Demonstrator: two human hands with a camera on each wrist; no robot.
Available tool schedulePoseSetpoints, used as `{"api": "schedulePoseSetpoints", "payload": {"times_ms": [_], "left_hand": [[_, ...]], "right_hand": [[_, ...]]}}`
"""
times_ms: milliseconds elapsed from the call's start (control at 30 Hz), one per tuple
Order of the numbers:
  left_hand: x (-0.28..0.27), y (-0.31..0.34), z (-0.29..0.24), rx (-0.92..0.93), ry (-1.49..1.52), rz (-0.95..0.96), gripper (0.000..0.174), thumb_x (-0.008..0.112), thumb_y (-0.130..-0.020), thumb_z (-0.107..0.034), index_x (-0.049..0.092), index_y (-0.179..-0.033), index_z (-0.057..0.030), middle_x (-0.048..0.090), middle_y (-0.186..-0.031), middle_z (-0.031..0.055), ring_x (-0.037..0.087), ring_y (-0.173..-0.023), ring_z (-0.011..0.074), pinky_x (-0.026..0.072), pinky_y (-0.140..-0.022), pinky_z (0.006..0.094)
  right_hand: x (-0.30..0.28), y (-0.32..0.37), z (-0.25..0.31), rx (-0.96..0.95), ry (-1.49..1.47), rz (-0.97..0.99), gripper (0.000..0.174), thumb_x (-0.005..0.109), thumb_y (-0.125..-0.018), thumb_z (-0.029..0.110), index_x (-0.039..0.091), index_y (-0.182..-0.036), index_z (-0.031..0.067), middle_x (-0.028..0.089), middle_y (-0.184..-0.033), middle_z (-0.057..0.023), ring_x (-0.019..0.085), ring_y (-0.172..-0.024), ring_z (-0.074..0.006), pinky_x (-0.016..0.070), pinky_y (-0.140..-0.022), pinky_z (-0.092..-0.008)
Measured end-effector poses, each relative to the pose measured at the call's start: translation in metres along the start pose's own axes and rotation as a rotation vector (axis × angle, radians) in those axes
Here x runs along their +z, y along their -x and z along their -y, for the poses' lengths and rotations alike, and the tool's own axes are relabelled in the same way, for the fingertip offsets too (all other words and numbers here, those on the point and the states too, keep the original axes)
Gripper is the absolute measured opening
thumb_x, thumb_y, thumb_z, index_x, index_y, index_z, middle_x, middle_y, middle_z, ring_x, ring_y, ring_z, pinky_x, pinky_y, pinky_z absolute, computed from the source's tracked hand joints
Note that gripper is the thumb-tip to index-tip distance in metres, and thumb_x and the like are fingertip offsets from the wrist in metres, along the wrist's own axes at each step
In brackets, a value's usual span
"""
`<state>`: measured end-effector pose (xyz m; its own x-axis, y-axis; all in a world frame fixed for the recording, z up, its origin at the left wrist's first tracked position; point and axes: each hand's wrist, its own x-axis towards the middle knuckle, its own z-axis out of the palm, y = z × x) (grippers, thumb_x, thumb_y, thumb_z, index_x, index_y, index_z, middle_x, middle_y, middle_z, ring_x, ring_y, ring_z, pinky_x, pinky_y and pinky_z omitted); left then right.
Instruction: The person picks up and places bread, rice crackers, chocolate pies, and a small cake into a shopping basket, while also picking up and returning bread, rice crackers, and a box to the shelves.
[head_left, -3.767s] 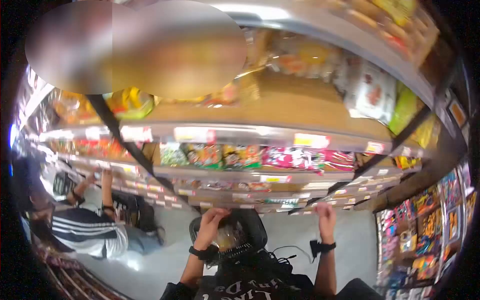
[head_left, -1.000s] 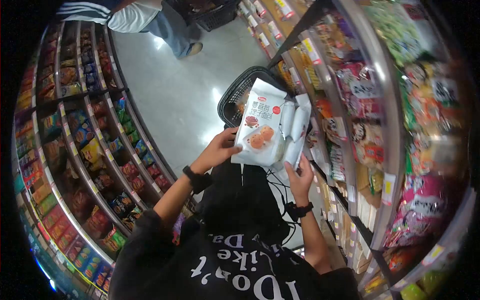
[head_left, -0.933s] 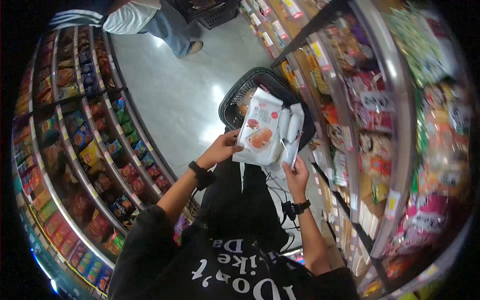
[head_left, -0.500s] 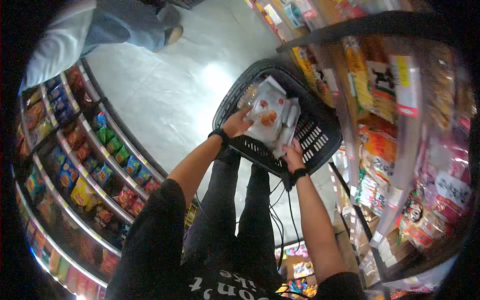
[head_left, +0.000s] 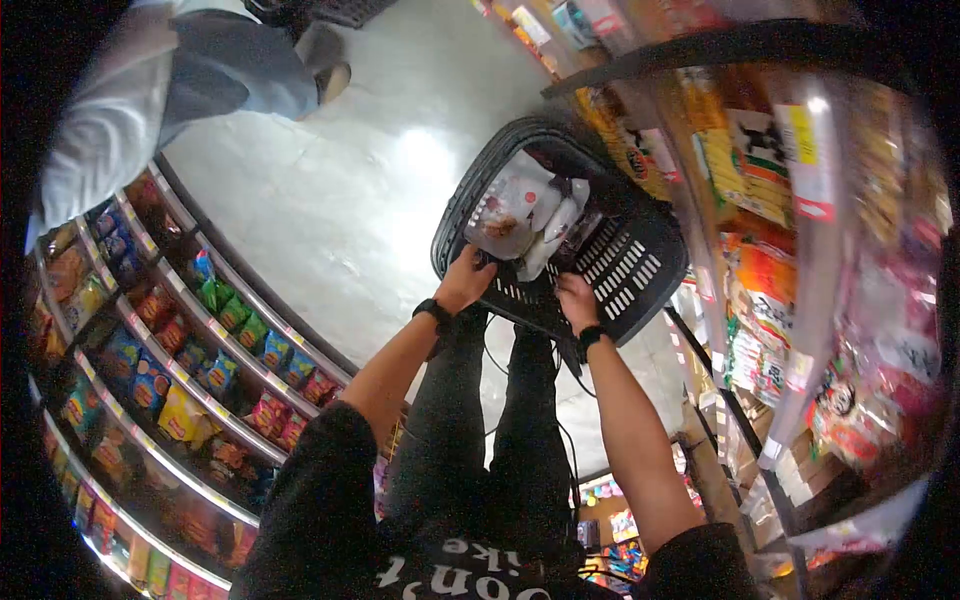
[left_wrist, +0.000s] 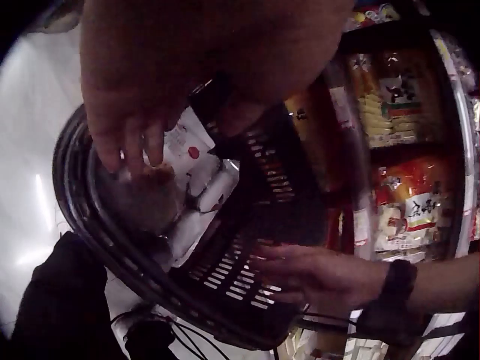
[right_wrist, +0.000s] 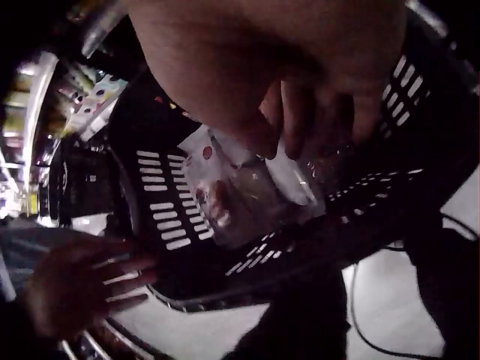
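Note:
A white bread package (head_left: 520, 200) with a red dot and a bread picture lies in the black shopping basket (head_left: 652, 305). My left hand (head_left: 466, 280) is at the basket's near side, just below the package; in the right wrist view its fingers (right_wrist: 124, 283) are spread out and hold nothing. Farther right, my right hand (head_left: 577, 303) reaches over the near rim. The left wrist view shows that right hand's fingers (left_wrist: 281, 264) extended beside the slotted wall. Both hands appear apart from the package, which overlaps their fingers in the wrist views.
Shelves of snack bags (head_left: 185, 410) line the left side. On the right, a shelf of packaged food (head_left: 765, 290) runs close to the basket. Another person's jeans (head_left: 235, 70) show at the upper left, near a second dark basket (head_left: 350, 8). Black cables (head_left: 572, 450) hang by my legs.
Both hands held the bread package up, then lowered it into the basket. Now it lies inside, released, and both hands have drawn back toward the near rim.

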<state>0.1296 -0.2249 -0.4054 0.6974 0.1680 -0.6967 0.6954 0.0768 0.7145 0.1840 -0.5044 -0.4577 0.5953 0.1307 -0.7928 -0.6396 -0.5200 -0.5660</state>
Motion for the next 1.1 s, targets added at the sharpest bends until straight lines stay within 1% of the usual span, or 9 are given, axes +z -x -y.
{"api": "schedulePoseSetpoints", "payload": {"times_ms": [133,367,500,633,700,767,833,1000,1100], "left_hand": [[-0.038,0.057,-0.011,-0.046,0.008,0.007,0.039,0.063,-0.093,-0.021,0.052,-0.12,0.0053,0.066,-0.097,0.0142,0.064,-0.087,0.0185,0.0511,-0.075,0.0305],[-0.083,0.144,-0.075,-0.041,0.107,-0.062,0.032,0.053,-0.093,-0.017,0.057,-0.117,0.0042,0.068,-0.1,0.0139,0.066,-0.09,0.0213,0.0514,-0.076,0.0316],[-0.068,0.203,-0.116,-0.049,0.193,-0.203,0.032,0.051,-0.095,-0.02,0.058,-0.118,0.0011,0.068,-0.11,0.0154,0.066,-0.097,0.021,0.0495,-0.078,0.0329],[-0.014,0.252,-0.11,0.104,0.305,-0.218,0.034,0.052,-0.098,-0.026,0.058,-0.119,-0.0005,0.069,-0.109,0.0133,0.066,-0.097,0.0199,0.0503,-0.078,0.0311],[0.023,0.271,-0.089,0.103,0.374,-0.157,0.035,0.053,-0.098,-0.029,0.058,-0.119,-0.0009,0.069,-0.105,0.0109,0.067,-0.092,0.0185,0.0515,-0.074,0.0291],[0.053,0.268,-0.056,0.178,0.245,0.12,0.037,0.049,-0.097,-0.031,0.059,-0.118,-0.0017,0.069,-0.102,0.011,0.067,-0.086,0.02,0.0527,-0.07,0.0303],[0.104,0.285,-0.075,-0.146,0.192,0.183,0.034,0.048,-0.096,-0.028,0.058,-0.115,-0.0006,0.069,-0.102,0.0119,0.068,-0.088,0.0223,0.0553,-0.073,0.0339],[0.209,0.299,-0.132,0.027,-0.104,0.414,0.031,0.056,-0.094,-0.029,0.063,-0.11,-0.0035,0.07,-0.098,0.0085,0.068,-0.087,0.0184,0.0541,-0.071,0.0325],[0.264,0.323,-0.189,0.127,-0.2,0.516,0.027,0.056,-0.094,-0.03,0.062,-0.102,-0.0042,0.069,-0.093,0.0094,0.066,-0.078,0.0162,0.0496,-0.061,0.0275]], "right_hand": [[-0.055,0.095,-0.011,-0.279,0.252,0.005,0.026,0.069,-0.088,0.007,0.066,-0.113,-0.0001,0.072,-0.097,-0.0096,0.067,-0.093,-0.018,0.0527,-0.084,-0.0302],[-0.15,0.273,-0.029,0.112,-0.05,-0.199,0.023,0.072,-0.081,0.005,0.067,-0.103,-0.0011,0.069,-0.087,-0.0089,0.067,-0.083,-0.0169,0.0546,-0.078,-0.0299],[-0.186,0.335,-0.12,0.107,-0.33,-0.197,0.02,0.067,-0.084,0.002,0.064,-0.103,-0.0018,0.07,-0.086,-0.0114,0.07,-0.083,-0.0239,0.0571,-0.073,-0.0357],[-0.21,0.4,-0.173,0.144,-0.488,-0.193,0.026,0.062,-0.091,0.015,0.061,-0.115,0.0063,0.072,-0.103,-0.0104,0.07,-0.091,-0.0217,0.0531,-0.073,-0.0337],[-0.218,0.409,-0.264,-0.259,-0.272,-0.168,0.023,0.066,-0.091,0.017,0.062,-0.111,0.0053,0.072,-0.101,-0.0117,0.071,-0.088,-0.0222,0.0552,-0.071,-0.0354],[-0.236,0.456,-0.227,0.13,-0.626,-0.285,0.024,0.067,-0.092,0.021,0.063,-0.11,0.0054,0.073,-0.103,-0.0111,0.071,-0.087,-0.0203,0.0543,-0.069,-0.0336],[-0.245,0.491,-0.245,0.025,-0.65,-0.379,0.031,0.068,-0.092,0.029,0.064,-0.108,0.0032,0.073,-0.099,-0.0125,0.071,-0.084,-0.0209,0.0532,-0.065,-0.0326],[-0.234,0.54,-0.348,0.007,-0.76,-0.723,0.029,0.056,-0.092,0.024,0.068,-0.097,-0.0019,0.074,-0.086,-0.0117,0.07,-0.075,-0.0172,0.0543,-0.06,-0.0319],[-0.199,0.541,-0.44,0.097,0.413,-0.598,0.028,0.051,-0.095,0.027,0.069,-0.093,0.0066,0.075,-0.092,-0.0086,0.07,-0.071,-0.0225,0.0545,-0.057,-0.0401]]}}
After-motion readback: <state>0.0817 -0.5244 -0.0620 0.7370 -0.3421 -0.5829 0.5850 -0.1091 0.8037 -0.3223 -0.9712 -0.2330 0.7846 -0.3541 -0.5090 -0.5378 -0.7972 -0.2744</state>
